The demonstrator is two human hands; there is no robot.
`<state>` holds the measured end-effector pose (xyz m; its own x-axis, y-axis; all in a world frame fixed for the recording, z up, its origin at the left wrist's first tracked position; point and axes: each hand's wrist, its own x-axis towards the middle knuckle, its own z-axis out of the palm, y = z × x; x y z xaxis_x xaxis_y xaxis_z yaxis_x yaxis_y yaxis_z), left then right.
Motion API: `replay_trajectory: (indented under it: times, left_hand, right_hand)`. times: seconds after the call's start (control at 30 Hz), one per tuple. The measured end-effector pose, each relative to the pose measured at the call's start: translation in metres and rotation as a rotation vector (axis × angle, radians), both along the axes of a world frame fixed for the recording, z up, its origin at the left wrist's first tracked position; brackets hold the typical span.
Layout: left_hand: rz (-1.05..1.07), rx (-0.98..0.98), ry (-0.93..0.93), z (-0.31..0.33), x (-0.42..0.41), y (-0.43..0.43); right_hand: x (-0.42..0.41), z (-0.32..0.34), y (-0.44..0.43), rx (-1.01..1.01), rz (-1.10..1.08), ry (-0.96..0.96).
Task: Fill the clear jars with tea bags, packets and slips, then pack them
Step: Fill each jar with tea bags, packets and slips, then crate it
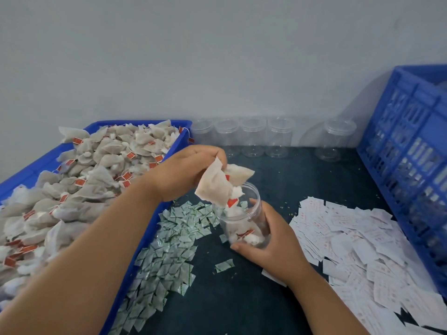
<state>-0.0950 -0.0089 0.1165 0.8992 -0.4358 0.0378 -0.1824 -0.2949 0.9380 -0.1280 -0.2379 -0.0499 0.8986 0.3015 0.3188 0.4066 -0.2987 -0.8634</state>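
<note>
My right hand [273,243] grips a clear jar [244,226], tilted toward the left, with a few tea bags lying inside. My left hand [186,170] hovers just above the jar's mouth and is shut on a bunch of tea bags [217,184] with red tags; the lowest bag hangs into the opening. A blue tray [145,240] heaped with tea bags [79,180] fills the left side. Small green-and-white packets [169,252] are piled between tray and jar. White paper slips [358,247] lie spread at the right.
Several empty clear jars [251,137] stand in a row along the back wall, one more [338,139] further right. A tall blue crate [411,165] holding more jars stands at the right edge. The table top [242,301] is dark.
</note>
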Motion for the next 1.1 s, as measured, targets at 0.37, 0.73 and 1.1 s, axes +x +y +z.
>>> replay_trajectory:
  times: [0.37,0.73,1.1]
  left_hand:
    - [0.009,0.255,0.073,-0.009,0.004,0.004]
    - [0.118,0.117,-0.152,-0.014,0.009,0.006]
    - [-0.046,0.454,-0.227,-0.002,-0.012,-0.017]
  right_hand:
    - [-0.001,-0.002,0.001,-0.007,0.002,0.020]
    - [-0.003,0.001,0.002,0.017,-0.004,0.044]
    - [-0.001,-0.002,0.003,0.071,-0.054,0.034]
